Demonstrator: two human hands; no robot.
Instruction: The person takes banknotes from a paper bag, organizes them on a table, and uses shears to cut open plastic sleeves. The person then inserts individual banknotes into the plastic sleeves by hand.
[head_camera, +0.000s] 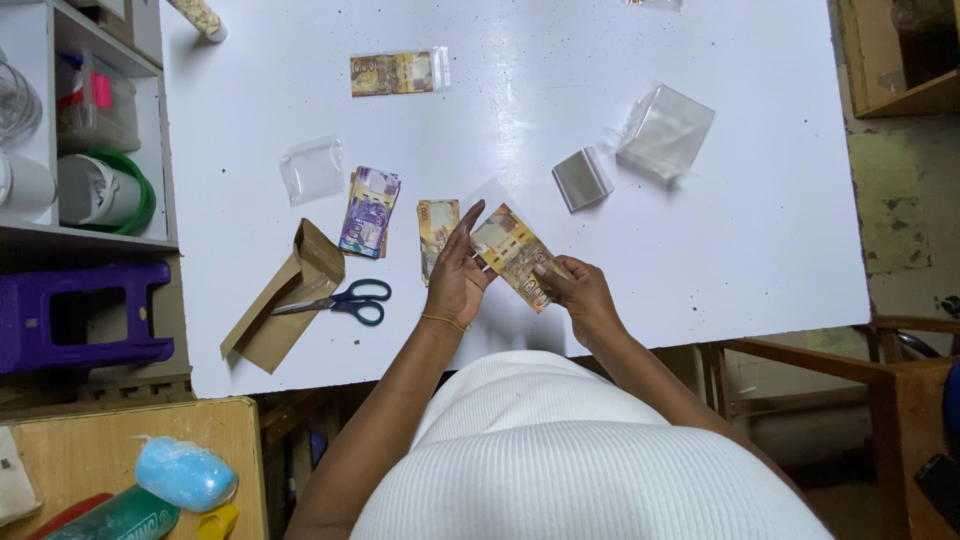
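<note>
On the white worktop (700, 250), steel scissors with blue handles (345, 300) lie between a brown paper envelope (285, 300) on their left and the person's left hand (455, 275); a purple banknote stack (368, 210) lies just behind them.

1 pr scissors (345, 298), 1 brown envelope (285, 300), 3 clear plastic sleeves (312, 168), 2 hands (456, 275).

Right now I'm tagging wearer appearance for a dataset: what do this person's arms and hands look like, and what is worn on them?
Both forearms are bare, with no sleeves, gloves or watch in view. The left hand has a thin gold-coloured bracelet round its wrist. The right hand shows no ring or band that I can make out. A white ribbed knit garment covers the torso.
</note>
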